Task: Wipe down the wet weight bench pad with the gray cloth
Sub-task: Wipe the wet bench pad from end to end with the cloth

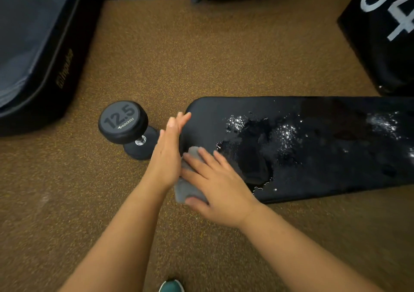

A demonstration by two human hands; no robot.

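A black weight bench pad (324, 157) runs from the centre out past the right edge, with glistening water droplets and a puddle across its middle. A crumpled gray cloth (186, 189) lies on the pad's near left corner. My right hand (215, 184) presses flat on top of the cloth, fingers spread and thumb hooked over its near edge. My left hand (169, 150) stands edge-on against the pad's rounded left end, fingers straight and together, touching the cloth's left side.
A black 12.5 dumbbell (127, 127) stands on the speckled brown floor (201, 49) just left of the pad's end. A dark padded machine (33, 45) fills the upper left, a black box with white numerals (385, 27) the upper right. A teal shoe (171, 286) shows at the bottom.
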